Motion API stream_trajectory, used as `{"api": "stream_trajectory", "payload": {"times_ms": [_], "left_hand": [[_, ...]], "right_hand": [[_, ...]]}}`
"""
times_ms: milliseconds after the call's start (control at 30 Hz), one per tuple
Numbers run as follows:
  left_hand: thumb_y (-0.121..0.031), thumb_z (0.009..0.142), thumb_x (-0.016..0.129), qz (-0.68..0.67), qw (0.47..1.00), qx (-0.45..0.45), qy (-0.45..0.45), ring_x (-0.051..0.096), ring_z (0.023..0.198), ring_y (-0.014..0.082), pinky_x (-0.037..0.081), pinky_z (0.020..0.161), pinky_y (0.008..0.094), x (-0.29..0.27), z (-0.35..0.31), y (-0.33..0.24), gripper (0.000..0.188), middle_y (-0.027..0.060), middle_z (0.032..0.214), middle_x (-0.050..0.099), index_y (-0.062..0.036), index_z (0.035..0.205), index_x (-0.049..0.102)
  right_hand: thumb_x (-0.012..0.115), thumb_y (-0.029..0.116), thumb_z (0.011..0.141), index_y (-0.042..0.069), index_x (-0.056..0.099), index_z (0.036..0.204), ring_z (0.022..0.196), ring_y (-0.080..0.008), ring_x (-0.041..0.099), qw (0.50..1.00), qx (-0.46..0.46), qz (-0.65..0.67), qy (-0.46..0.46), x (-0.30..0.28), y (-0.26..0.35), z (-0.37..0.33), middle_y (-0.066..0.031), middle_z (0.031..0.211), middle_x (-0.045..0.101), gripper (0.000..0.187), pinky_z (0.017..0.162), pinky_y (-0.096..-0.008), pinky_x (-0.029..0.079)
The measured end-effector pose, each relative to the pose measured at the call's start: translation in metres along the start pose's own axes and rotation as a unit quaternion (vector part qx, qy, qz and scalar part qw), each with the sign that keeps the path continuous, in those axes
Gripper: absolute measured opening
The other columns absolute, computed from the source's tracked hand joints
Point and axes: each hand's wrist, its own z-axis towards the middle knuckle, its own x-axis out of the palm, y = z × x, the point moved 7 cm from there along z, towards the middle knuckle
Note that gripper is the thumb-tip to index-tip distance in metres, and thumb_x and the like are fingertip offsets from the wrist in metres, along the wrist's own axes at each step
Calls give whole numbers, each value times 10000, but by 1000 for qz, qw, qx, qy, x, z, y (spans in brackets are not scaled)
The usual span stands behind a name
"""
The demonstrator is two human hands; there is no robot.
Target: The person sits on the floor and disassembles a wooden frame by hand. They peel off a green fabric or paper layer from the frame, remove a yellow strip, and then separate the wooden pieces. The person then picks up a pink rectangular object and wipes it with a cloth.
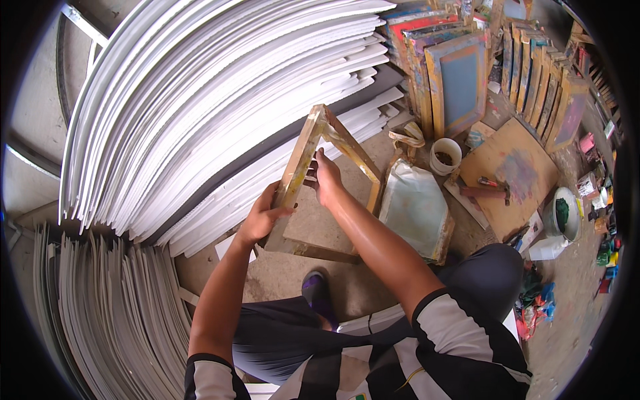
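Observation:
A bare wooden screen-printing frame (pixel 298 160) is tilted up in front of me, its opening showing the floor, its wood stained with yellow and white. My left hand (pixel 261 215) grips its left bar low down, thumb across the near face. My right hand (pixel 325 179) reaches into the opening from the right. Its fingers are apart, with the tips at the inner edge of that same bar; whether they press on it I cannot tell. Just right of the frame, another frame with a pale, whitish sheet (pixel 415 208) lies on the floor.
Large stacks of white sheets (pixel 220 87) stand behind, with grey sheets (pixel 120 300) at lower left. Printing screens (pixel 457 83) lean at the back right. A white cup (pixel 445 157), a stained board (pixel 517 153) bearing a hammer (pixel 487 193), and a bucket (pixel 563 215) sit to the right.

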Motion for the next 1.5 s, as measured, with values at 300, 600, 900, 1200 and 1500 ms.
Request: {"api": "stream_trajectory", "payload": {"times_ms": [300, 600, 900, 1200, 1500], "left_hand": [[15, 807, 712, -104, 994, 14, 16, 623, 1175, 259, 468, 1029, 386, 2, -18, 4, 809, 187, 1333, 591, 77, 1528, 348], [-54, 886, 658, -90, 991, 93, -37, 604, 1247, 290, 437, 1084, 404, -7, -52, 22, 731, 205, 1390, 559, 43, 1526, 319], [-464, 1010, 643, 161, 929, 87, -322, 664, 1012, 369, 511, 893, 443, -29, 15, -83, 566, 271, 1108, 658, 79, 1147, 561], [-526, 1008, 610, 231, 893, 82, -378, 653, 777, 477, 506, 723, 503, -44, 27, -88, 602, 321, 809, 649, 53, 851, 554], [-511, 1032, 589, 169, 919, 164, -315, 642, 770, 254, 524, 742, 403, -38, 45, -94, 584, 232, 821, 681, 67, 955, 591]], "right_hand": [[559, 206, 1023, 91, 590, 1281, 1011, -137, 603, 994, -96, 48, -37, 21, 22, 8, -20, 1134, 626, 284, 852, -329, 502], [578, 74, 1010, 9, 637, 1079, 844, -125, 616, 957, -280, -72, 16, 65, 43, -29, -37, 914, 663, 112, 783, -305, 493], [619, 135, 936, 5, 615, 937, 788, -460, 688, 854, -384, -350, -11, 84, 25, -66, -221, 804, 695, 130, 676, -504, 517], [596, 180, 1009, -23, 609, 918, 796, -169, 593, 915, -271, -296, 32, 83, 16, -56, -111, 828, 660, 222, 725, -357, 481], [491, 336, 1066, -48, 663, 1162, 960, -148, 605, 979, -113, -123, 120, 89, 16, -38, -107, 1068, 695, 432, 847, -333, 479]]}}
